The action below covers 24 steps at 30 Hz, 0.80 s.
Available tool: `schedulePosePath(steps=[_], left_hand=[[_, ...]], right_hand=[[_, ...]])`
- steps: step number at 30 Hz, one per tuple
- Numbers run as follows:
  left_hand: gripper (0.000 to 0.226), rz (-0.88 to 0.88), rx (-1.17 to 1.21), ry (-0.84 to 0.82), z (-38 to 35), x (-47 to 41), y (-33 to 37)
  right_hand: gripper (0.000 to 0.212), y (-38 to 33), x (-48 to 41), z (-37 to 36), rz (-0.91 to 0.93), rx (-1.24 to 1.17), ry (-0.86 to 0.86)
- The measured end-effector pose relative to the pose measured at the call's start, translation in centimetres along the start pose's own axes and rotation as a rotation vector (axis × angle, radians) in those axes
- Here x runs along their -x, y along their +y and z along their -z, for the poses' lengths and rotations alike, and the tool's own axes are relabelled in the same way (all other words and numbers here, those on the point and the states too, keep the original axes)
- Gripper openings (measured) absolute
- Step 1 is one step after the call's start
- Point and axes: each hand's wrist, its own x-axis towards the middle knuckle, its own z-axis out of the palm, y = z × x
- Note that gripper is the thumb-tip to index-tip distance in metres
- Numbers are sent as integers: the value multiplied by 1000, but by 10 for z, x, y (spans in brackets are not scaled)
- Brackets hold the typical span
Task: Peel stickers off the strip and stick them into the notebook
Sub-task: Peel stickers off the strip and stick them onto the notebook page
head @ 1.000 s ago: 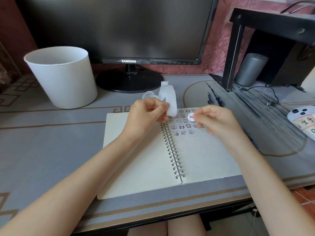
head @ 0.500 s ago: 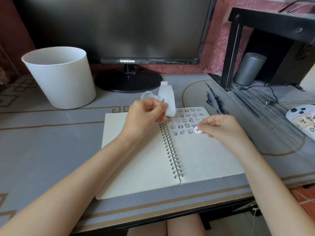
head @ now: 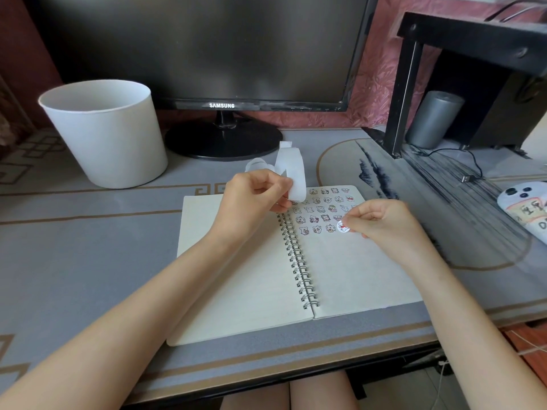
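Observation:
An open spiral notebook [head: 349,273] lies on the desk in front of me. Rows of small cartoon stickers [head: 322,208] fill the top of its right page. My left hand [head: 251,199] hovers above the spiral's upper end and pinches a curling white backing strip [head: 293,173] that loops up behind it. My right hand [head: 381,220], fingers curled, holds a round white-and-red sticker [head: 343,226] at its fingertips. That sticker sits at the right end of the lowest sticker row, at or just above the page.
A white bucket [head: 106,134] stands at the back left. Behind the notebook stands a black monitor [head: 207,51] on a round foot. A black shelf frame [head: 405,84], a grey cylinder [head: 432,119] and a cable sit at the right, a phone [head: 524,208] at the far right edge.
My right hand carried the round sticker down and right, from the top of the page to the end of the lowest sticker row. My left hand and the strip stayed put.

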Motion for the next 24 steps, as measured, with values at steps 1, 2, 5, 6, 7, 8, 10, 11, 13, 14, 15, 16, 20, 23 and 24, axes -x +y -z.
schedulePosePath(steps=[1, 2, 5, 6, 7, 8, 10, 11, 13, 14, 15, 16, 20, 23, 24], left_hand=[[23, 1, -1, 1, 0, 0, 0], [23, 1, -2, 1, 0, 0, 0], [23, 0, -3, -2, 0, 0, 0], [23, 1, -3, -1, 0, 0, 0], [23, 2, -4, -1, 0, 0, 0], [23, 3, -6, -1, 0, 0, 0], [22, 1, -8, -2, 0, 0, 0], [22, 0, -9, -2, 0, 0, 0], [21, 0, -8, -2, 0, 0, 1], [21, 0, -8, -2, 0, 0, 1], [21, 0, -9, -3, 0, 0, 1], [21, 1, -9, -3, 0, 0, 1], [21, 4, -10, 0, 0, 0, 1], [22, 3, -16, -1, 0, 0, 1], [22, 3, -15, -1, 0, 1, 1]], right_hand=[[11, 0, 0, 0, 1, 2, 2], [12, 0, 0, 0, 2, 7, 4], [14, 0, 0, -1, 8, 19, 10], [13, 0, 0, -1, 14, 23, 10], [13, 1, 0, -1, 21, 28, 11], [13, 1, 0, -2, 28, 31, 13], [15, 2, 0, -2, 41, 44, 21], [15, 3, 0, -3, 48, 53, 26], [16, 4, -1, -3, 58, 73, 33], [16, 4, -2, -3, 62, 81, 33], [16, 5, -2, -4, 67, 89, 33], [15, 6, -2, -4, 71, 99, 35], [15, 9, -3, -4, 88, 116, 40], [16, 10, -4, -2, 89, 102, 39], [19, 10, -5, -1, 89, 98, 37]])
